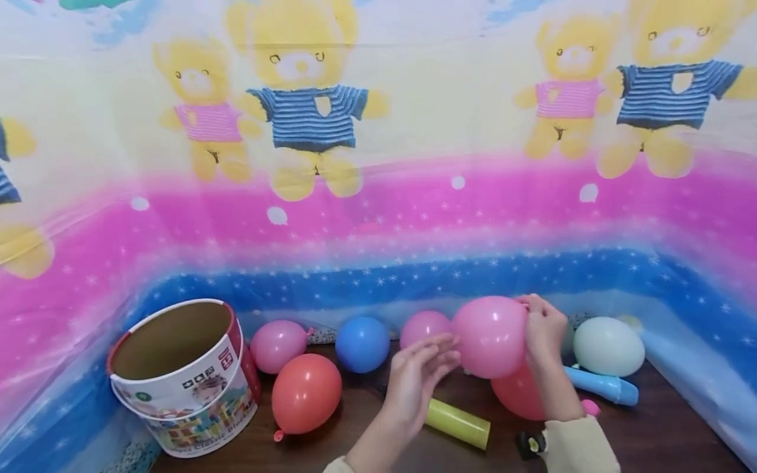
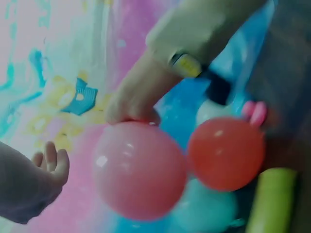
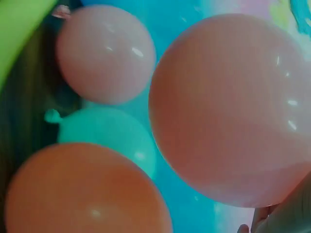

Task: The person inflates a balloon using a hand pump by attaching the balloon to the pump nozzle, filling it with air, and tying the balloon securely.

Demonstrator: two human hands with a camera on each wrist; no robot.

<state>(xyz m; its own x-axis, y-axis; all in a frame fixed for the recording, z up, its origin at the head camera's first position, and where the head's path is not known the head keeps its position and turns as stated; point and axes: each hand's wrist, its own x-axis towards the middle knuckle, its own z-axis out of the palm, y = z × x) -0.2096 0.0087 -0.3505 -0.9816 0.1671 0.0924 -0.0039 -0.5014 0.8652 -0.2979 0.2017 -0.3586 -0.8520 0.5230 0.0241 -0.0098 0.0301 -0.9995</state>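
My right hand (image 1: 541,325) pinches the big pink balloon (image 1: 489,336) at its right end and holds it above the dark table. The left wrist view shows this hand (image 2: 133,99) gripping the top of that balloon (image 2: 138,170). My left hand (image 1: 422,371) is just left of the balloon with its fingers straight and holds nothing; whether the fingertips touch it I cannot tell. In the left wrist view its fingers (image 2: 51,162) sit apart from the balloon. The right wrist view is filled by the pink balloon (image 3: 228,107).
A red balloon (image 1: 519,396), a yellow-green tube (image 1: 458,424) and a blue pump (image 1: 603,386) lie below the hands. A pale balloon (image 1: 608,346) is at the right. Blue (image 1: 362,343), pink (image 1: 278,345) and orange-red (image 1: 305,393) balloons lie beside an open cardboard bucket (image 1: 177,387).
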